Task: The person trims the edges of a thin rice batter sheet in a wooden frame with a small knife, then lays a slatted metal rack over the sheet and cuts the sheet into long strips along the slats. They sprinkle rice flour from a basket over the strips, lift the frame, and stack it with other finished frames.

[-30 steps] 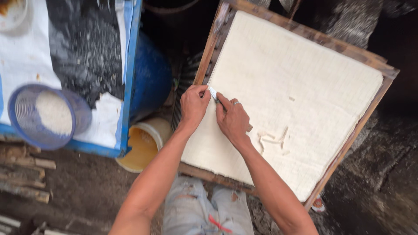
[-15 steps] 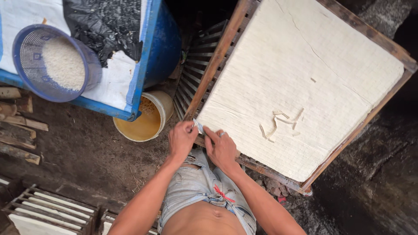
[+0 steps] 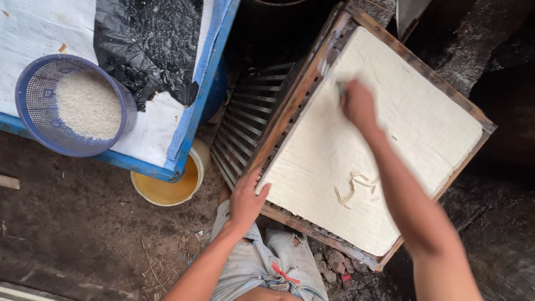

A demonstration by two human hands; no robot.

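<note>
A white slab (image 3: 390, 150) lies flat in a tilted wooden frame (image 3: 290, 106). My left hand (image 3: 247, 199) grips the frame's near left corner, thumb spread toward the slab. Stretched across the slab, my right hand (image 3: 358, 105) is blurred at the far left edge, closed on a small blade (image 3: 340, 87) that touches the slab beside the frame rail. A few thin cut strips (image 3: 354, 187) lie loose on the slab's near part, just left of my right forearm.
A slatted wooden rack (image 3: 242, 128) sits under the frame's left side. A yellow bucket (image 3: 167, 187) stands on the dirt floor. On the blue-edged table (image 3: 189, 120) are a blue sieve basket of white grains (image 3: 72, 106) and a black plastic bag (image 3: 147, 44).
Both hands were together at the slab's near left corner. My right hand has swept up along the left edge to the far side, while my left hand stayed at the near corner.
</note>
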